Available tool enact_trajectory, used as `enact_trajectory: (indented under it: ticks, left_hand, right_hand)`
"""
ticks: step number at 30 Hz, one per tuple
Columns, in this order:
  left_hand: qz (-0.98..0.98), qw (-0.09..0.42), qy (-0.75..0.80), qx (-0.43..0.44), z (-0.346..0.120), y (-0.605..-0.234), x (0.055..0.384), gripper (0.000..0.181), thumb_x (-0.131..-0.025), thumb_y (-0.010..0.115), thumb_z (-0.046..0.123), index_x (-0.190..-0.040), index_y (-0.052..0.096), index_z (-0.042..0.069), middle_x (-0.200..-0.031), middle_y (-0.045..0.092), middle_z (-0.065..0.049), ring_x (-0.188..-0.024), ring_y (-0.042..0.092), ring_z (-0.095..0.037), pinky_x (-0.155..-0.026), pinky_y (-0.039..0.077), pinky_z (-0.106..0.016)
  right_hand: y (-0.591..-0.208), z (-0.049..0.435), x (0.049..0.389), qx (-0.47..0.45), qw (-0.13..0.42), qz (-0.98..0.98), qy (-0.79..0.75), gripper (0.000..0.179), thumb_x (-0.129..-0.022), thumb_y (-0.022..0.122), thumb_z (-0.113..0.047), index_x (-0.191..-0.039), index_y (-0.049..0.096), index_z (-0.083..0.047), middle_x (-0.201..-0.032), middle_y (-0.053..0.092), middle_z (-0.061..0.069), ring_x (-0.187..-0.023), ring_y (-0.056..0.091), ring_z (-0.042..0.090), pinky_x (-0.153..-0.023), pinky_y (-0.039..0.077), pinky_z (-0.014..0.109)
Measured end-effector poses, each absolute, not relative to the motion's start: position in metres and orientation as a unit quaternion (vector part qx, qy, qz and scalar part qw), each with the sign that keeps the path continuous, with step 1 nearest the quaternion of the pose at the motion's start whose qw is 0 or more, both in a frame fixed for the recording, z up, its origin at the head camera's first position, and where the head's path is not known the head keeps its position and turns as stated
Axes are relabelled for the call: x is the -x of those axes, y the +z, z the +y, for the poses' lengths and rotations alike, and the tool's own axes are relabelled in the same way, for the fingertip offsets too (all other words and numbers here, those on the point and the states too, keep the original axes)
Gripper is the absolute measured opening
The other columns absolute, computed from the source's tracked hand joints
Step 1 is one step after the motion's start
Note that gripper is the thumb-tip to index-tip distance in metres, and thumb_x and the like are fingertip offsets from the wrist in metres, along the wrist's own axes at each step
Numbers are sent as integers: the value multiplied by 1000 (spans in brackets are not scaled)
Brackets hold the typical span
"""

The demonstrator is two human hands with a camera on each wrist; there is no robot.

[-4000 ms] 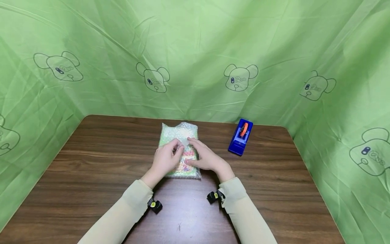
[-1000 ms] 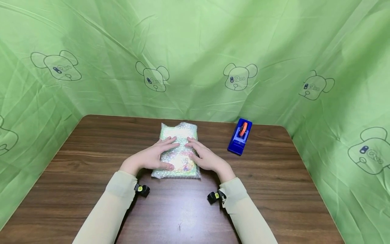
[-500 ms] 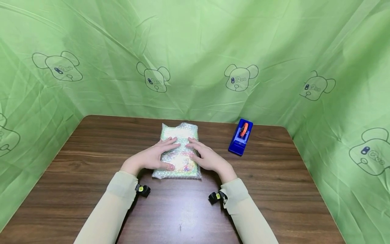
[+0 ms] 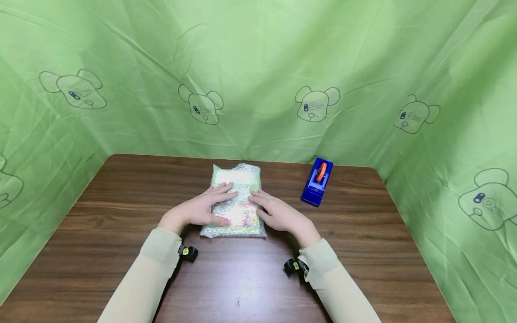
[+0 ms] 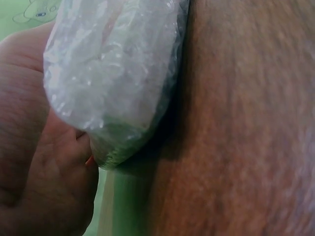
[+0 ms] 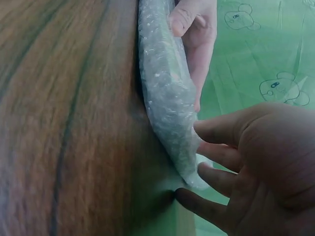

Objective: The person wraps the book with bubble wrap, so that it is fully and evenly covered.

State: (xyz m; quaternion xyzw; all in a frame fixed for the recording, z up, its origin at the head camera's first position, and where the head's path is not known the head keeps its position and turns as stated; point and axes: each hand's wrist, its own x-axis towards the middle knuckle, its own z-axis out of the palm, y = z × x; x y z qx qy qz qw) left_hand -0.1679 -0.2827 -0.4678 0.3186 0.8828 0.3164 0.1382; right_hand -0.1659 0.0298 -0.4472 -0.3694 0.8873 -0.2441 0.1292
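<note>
A flat package (image 4: pixel 243 207) in clear bubble wrap lies on the table, with a green and pink print showing through it. My left hand (image 4: pixel 198 210) rests on its left side, fingers spread and thumb near the front edge. At the right edge, my right hand (image 4: pixel 281 216) has its fingertips just over the wrap, fingers loosely extended. In the right wrist view the wrap's puffy side (image 6: pixel 167 93) faces me, and the right hand's fingers (image 6: pixel 221 179) reach to its end. The left wrist view shows the folded wrap end (image 5: pixel 118 69) beside the palm.
To the right of the package stands a blue tape dispenser (image 4: pixel 314 190) with an orange tape core (image 4: pixel 321 172). A green cloth (image 4: pixel 258 80) with printed bear heads hangs behind and beside the brown wooden table (image 4: pixel 121 215). Small black cameras are worn at both wrists.
Four seconds ago my left fingers were curled together over the package's middle; they are now spread on its left side. In the last half second my right hand has drawn slightly right and nearer.
</note>
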Motion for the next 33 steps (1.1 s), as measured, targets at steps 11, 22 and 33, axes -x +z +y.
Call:
enact_trajectory:
  ticks: [11,22,33]
  left_hand:
    - [877,131,319,-334,-283,-472,168,83,-95,85,47,-166,50,23,-183,14,-13,-167,2,-47,-131,-1,-71]
    - [877,128,319,-336,-282,-473,167,82,-95,85,47,-166,51,24,-183,13,-13,-167,2,-45,-132,-2,-68]
    - [878,133,319,-332,-283,-474,167,83,-95,85,45,-167,49,25,-184,12,-10,-168,0,-43,-133,-2,-67]
  right_hand:
    - [-444,41,153,379,131,884,-241,52,-114,57,-15,-164,48,-3,-172,41,18,-162,34,36,-131,31,54]
    - [-434,63,153,358,61,886,-289,49,-110,67,-19,-154,59,1,-153,63,17,-144,58,34,-121,47,52]
    - [-415,95,162,282,3,879,-385,42,-107,73,-21,-146,66,-4,-137,73,14,-117,74,30,-95,62,53]
